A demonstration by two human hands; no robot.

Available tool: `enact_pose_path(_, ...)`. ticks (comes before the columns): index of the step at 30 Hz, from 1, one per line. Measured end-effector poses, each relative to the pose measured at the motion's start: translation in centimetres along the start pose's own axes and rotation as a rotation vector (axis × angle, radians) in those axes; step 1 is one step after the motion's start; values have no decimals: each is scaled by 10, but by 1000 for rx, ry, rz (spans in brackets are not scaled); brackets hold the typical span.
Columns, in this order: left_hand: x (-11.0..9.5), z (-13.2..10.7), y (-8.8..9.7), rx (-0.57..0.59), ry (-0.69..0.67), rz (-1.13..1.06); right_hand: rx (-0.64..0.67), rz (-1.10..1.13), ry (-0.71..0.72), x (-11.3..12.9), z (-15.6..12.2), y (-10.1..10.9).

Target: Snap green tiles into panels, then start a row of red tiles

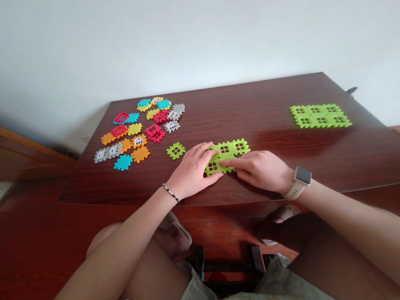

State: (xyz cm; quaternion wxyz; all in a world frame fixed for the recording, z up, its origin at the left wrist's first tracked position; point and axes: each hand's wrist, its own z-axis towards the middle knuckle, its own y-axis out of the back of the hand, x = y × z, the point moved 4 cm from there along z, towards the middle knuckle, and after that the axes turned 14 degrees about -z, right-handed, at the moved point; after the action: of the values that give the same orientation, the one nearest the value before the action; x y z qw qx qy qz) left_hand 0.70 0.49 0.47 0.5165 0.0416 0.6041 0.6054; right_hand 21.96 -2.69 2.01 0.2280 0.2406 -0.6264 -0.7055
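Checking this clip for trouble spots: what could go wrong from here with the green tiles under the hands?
The green window tiles lie near the front edge of the glossy wood table, so pressure from the left hand and right hand might slide them toward it. The left hand is also close to a loose green tile and could bump it.

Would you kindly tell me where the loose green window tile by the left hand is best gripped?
Probably by its toothed edges, pinched from above on the side facing the left hand. The green window tile lies flat, apart from the other tiles, so fingertips can reach around it.
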Motion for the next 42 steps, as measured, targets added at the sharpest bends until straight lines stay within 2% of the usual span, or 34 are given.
enact_pose_path(9, 0, 0, 0, -7, 2, -1, 51, -41, -47, 6, 6, 4)
enact_pose_path(18, 0, -2, -1, -4, -15, 20, 4, -42, -39, 7, 3, -1)
enact_pose_path(30, 1, -4, 1, -6, -6, 32, 133, -62, -144, 8, 10, 5)
enact_pose_path(42, 0, -3, 1, 5, -7, 14, 86, -55, -159, -8, 1, 5)
